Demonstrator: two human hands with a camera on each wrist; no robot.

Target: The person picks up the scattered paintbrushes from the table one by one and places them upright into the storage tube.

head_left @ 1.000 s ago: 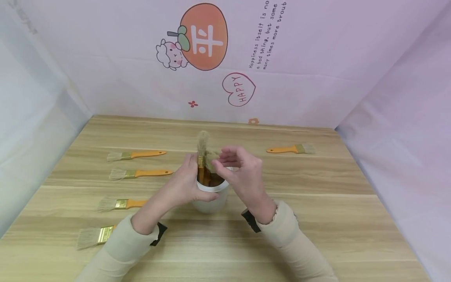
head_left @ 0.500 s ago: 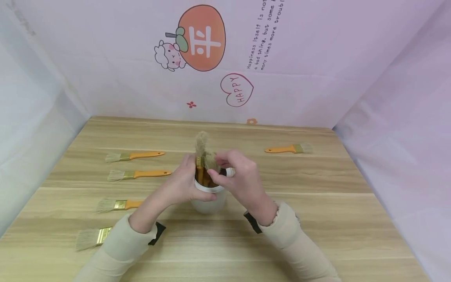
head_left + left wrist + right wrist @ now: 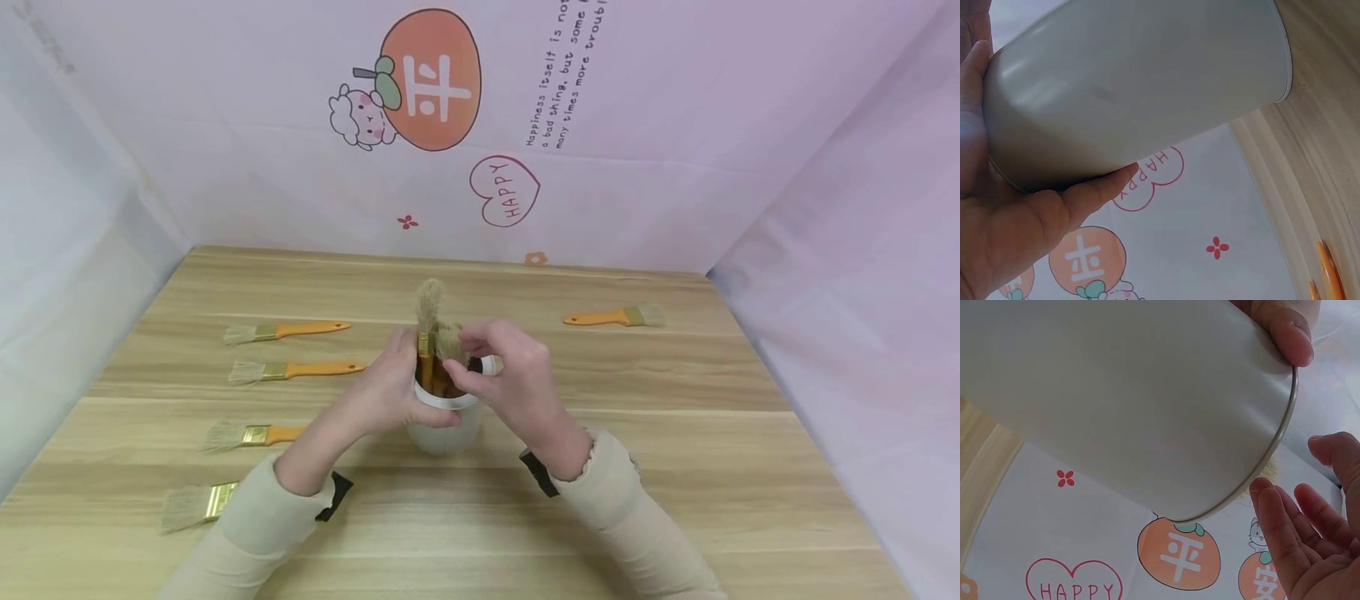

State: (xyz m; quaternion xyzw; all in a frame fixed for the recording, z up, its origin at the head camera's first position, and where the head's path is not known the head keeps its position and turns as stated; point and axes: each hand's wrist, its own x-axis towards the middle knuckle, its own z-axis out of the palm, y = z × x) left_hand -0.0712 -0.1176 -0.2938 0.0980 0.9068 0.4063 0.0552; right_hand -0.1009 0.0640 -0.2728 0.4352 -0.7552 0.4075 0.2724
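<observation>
Now, head view: a white cup (image 3: 447, 425) stands upright in the middle of the wooden table (image 3: 675, 467), with brushes (image 3: 433, 333) standing in it, hair ends up and handles down.
Left hand, head view: the left hand (image 3: 390, 392) wraps round the cup's side and holds it.
Right hand, head view: the right hand (image 3: 510, 375) sits at the cup's rim with its fingers curled, pinching the hair end of the shorter brush (image 3: 450, 343).
Loose brushes, head view: four brushes lie flat to the left (image 3: 292, 331), long way across the table with hair pointing left; one more (image 3: 618, 317) lies far right with hair pointing right.
Left wrist view: the cup (image 3: 1141, 87) fills the picture, with the left hand's thumb (image 3: 1094, 187) and palm pressed on its wall.
Right wrist view: the cup's rim (image 3: 1272, 450) is close; the right hand's fingers (image 3: 1285, 525) look loosely bent beside it, and a tuft of brush hair (image 3: 1265, 474) peeks out past the rim. A left fingertip (image 3: 1288, 331) rests on the cup.
Step, my guess: a brush is being set into the cup.
Next move, my guess: it calls for letting go softly while the cup is kept steady.
</observation>
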